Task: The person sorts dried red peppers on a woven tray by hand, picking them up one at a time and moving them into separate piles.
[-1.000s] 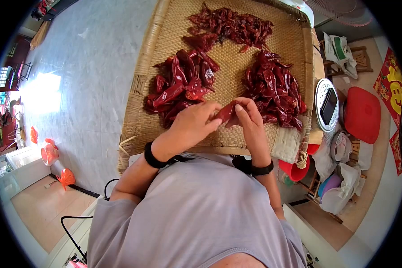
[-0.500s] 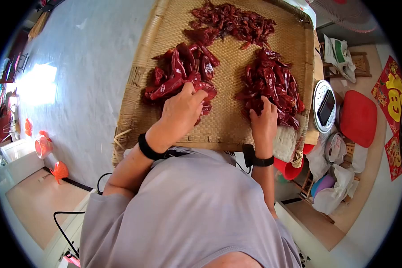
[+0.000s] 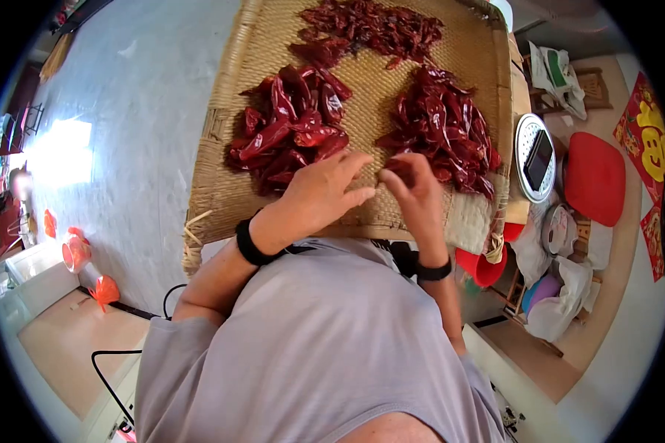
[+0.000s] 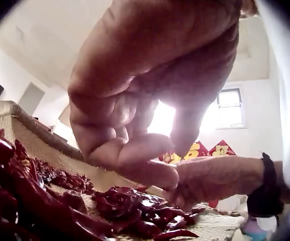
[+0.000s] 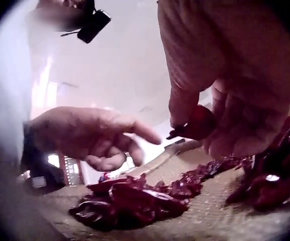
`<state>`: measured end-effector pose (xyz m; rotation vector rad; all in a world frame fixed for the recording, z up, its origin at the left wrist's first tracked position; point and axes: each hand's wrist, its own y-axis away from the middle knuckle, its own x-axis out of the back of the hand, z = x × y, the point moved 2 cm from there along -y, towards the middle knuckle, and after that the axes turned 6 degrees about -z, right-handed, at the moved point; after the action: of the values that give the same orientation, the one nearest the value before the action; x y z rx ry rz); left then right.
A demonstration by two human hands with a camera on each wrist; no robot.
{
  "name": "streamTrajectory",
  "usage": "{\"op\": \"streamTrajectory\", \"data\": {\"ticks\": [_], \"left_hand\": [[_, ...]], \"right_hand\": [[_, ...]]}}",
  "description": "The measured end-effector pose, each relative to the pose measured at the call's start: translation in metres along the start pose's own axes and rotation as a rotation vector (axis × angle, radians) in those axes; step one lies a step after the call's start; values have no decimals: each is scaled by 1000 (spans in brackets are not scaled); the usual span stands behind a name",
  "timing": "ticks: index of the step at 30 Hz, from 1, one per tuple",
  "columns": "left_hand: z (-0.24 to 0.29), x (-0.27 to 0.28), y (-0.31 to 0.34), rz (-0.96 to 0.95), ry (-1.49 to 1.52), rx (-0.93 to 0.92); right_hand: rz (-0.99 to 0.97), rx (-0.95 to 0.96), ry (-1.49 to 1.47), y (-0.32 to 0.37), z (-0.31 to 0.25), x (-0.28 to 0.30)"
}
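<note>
My right hand (image 3: 420, 193) pinches a dried red chili pepper (image 5: 201, 124) between thumb and fingers, its narrow dark end pointing toward the other hand in the right wrist view. Close beside it, my left hand (image 3: 319, 195) holds nothing; its fingers are relaxed, the index reaching toward the pepper. Both hands are over the near part of a woven bamboo tray (image 3: 368, 100). A left pile of glossy chilies (image 3: 284, 122) lies just beyond the left hand, and a right pile (image 3: 445, 125) beyond the right one.
Darker, shrivelled chilies (image 3: 377, 31) form a third pile at the tray's far end. A pale cloth-like patch (image 3: 468, 221) covers the near right corner. Right of the tray, a phone (image 3: 539, 160) lies on a white perforated round lid (image 3: 525, 140), near a red stool (image 3: 596, 179).
The hands were together around a chili, then parted to the two piles. Now they are back near each other, with a chili in the right hand.
</note>
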<state>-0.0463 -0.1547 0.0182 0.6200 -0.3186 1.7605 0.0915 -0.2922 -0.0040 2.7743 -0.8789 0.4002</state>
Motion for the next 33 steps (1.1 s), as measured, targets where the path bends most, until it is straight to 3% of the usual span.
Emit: {"op": "streamTrajectory", "data": {"ticks": [1, 4, 7, 10, 13, 16, 19, 22, 25, 28, 33], "left_hand": [[-3, -8, -3, 44, -63, -100], [-9, -14, -10, -131, -164, 96], [3, -3, -8, -143, -210, 173], [-10, -13, -4, 72, -316, 31], [-15, -16, -5, 84, -443, 84], [-8, -10, -3, 32, -452, 89], [-8, -9, -3, 56, -387, 59], [-6, -12, -9, 11, -223, 52], [-2, -21, -13, 76, -122, 18], [-10, -24, -19, -7, -76, -73], [-7, -7, -12, 89, -94, 84]], "right_hand": [[-42, -24, -33, 2, 1, -8], [-88, -82, -53, 4, 13, -16], [-9, -144, -91, 9, 19, -1], [216, -48, 345, 14, 33, 30], [202, -81, 783, 24, 36, 40], [159, -171, 826, 24, 43, 36], [137, -170, 717, 24, 60, 38], [83, -224, 315, 23, 55, 39], [-5, -206, 290, 23, 51, 27], [-77, -104, 195, 22, 33, 12], [-72, -113, 145, 21, 35, 13]]}}
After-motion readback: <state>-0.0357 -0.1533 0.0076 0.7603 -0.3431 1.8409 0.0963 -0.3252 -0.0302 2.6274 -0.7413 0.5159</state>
